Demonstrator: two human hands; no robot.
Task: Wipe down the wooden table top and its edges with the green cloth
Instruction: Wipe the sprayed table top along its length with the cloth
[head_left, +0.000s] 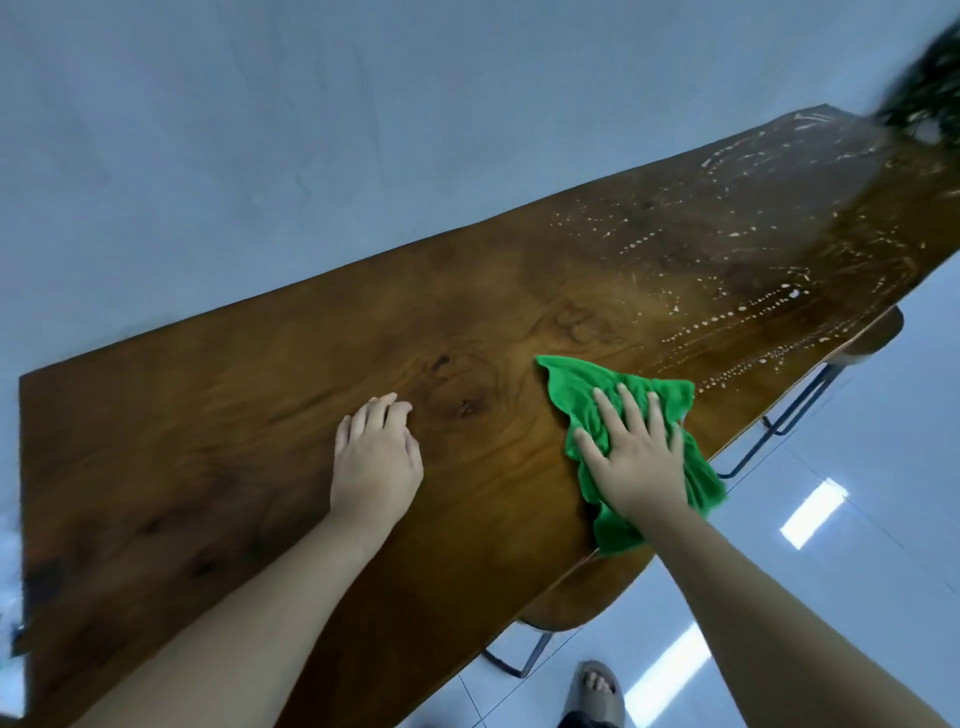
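Note:
A long dark wooden table top (249, 415) runs from the lower left to the upper right. The green cloth (576, 389) lies crumpled near the table's right edge. My right hand (636, 457) presses flat on the cloth with fingers spread. My left hand (376, 460) rests on the bare wood to the left of the cloth, fingers slightly curled, holding nothing. Rows of white droplets and streaks (769, 306) cover the far right part of the table top.
Two wooden stools with metal legs stand under the table's right edge, one near (566, 603) and one far (872, 338). A foot in a sandal (595, 691) stands on the shiny tiled floor (831, 519). A pale wall lies behind the table. Dark hair (930, 88) hangs at the top right.

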